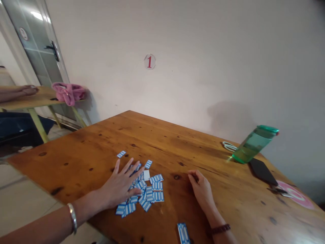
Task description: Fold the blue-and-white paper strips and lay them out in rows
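My left hand (pixel 124 184) lies flat with its fingers spread over a loose pile of small blue-and-white cards (pixel 149 195), hiding part of it. The cards look like label sheets with blue-bordered boxes, overlapping at various angles. A plain white piece (pixel 146 175) shows among them. Just beyond my fingertips, one card (pixel 121 154) lies apart from the pile. My right hand (pixel 201 188) rests on the wood to the right of the pile, its fingers curled in; whatever they may hold is hidden. Nearer to me, a separate blue-and-white card (pixel 183 233) lies left of my right wrist.
On the wooden table (pixel 106 139), a green bottle (pixel 255 144) stands at the right beside a white cable (pixel 229 146). A black flat case (pixel 262 171) and a pink disc (pixel 296 195) lie nearby. Another person's hands (pixel 29 90) and a pink cloth (pixel 68 92) are on another table.
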`<state>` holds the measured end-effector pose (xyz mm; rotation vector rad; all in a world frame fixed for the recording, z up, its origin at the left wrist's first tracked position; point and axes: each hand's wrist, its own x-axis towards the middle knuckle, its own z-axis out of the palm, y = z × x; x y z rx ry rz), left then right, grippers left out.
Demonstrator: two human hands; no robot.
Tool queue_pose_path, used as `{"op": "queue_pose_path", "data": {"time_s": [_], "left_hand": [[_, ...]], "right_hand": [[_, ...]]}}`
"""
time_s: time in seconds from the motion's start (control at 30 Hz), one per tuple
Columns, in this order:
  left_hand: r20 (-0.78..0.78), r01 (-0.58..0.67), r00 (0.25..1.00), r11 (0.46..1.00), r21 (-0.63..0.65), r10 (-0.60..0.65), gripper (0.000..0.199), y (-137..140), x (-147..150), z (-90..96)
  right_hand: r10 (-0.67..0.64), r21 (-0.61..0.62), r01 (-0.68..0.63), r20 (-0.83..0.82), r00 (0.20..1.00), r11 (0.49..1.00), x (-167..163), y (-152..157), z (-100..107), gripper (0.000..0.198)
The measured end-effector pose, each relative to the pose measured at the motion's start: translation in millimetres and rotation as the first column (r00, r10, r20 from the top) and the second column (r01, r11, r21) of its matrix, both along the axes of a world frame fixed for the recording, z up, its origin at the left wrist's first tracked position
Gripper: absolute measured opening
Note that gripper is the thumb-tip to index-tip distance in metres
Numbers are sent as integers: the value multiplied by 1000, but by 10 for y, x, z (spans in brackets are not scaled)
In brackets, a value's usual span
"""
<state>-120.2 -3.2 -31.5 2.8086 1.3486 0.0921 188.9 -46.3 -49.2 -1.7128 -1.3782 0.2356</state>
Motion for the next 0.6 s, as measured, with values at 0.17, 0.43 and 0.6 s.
{"op": "queue_pose_path", "data": {"time_s": [0.17,0.43,0.6], "left_hand": [[34,-174,984,984,36,172,57,99,-26,49],[43,350,936,935,-48,-348,66,-259,439,126],[50,113,992,994,-7,-112,66,-129,325,81]], "right_hand": [[-6,9,6,12,1000,1000,-9,3,-11,20],[-13,0,13,6,1000,1000,-1,14,-17,21],[-2,-6,2,-8,1000,1000,28,22,-41,22]]}}
